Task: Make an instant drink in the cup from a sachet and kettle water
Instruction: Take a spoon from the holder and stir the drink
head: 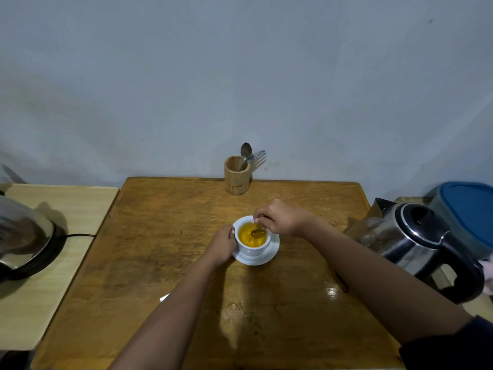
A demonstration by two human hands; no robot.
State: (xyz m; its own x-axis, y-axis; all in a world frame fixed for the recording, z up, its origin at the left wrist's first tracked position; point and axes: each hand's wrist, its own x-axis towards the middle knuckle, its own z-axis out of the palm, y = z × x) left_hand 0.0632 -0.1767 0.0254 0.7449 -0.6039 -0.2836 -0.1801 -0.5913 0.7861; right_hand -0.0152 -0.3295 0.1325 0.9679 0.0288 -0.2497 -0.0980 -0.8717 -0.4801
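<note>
I see the white cup (252, 240) of yellow drink on its saucer (269, 256) near the middle of the tabletop (160, 263). My left hand (221, 247) wraps its side. My right hand (280, 218) pinches a spoon (257, 232) dipped in the drink. The kettle (416, 241) sits at the right edge.

A worn brown wooden table (165, 263) fills the middle of the view, its far edge against the pale wall. A white saucer (269, 256) rests near the centre, and a wooden holder (236, 177) with cutlery stands at the far edge. A small white scrap (164, 298) lies nearer the front left, partly hidden by an arm. Just beside the table on the left stands a lighter wooden table (80, 209), bearing a round black base (40, 260) with its cord (80, 235).
</note>
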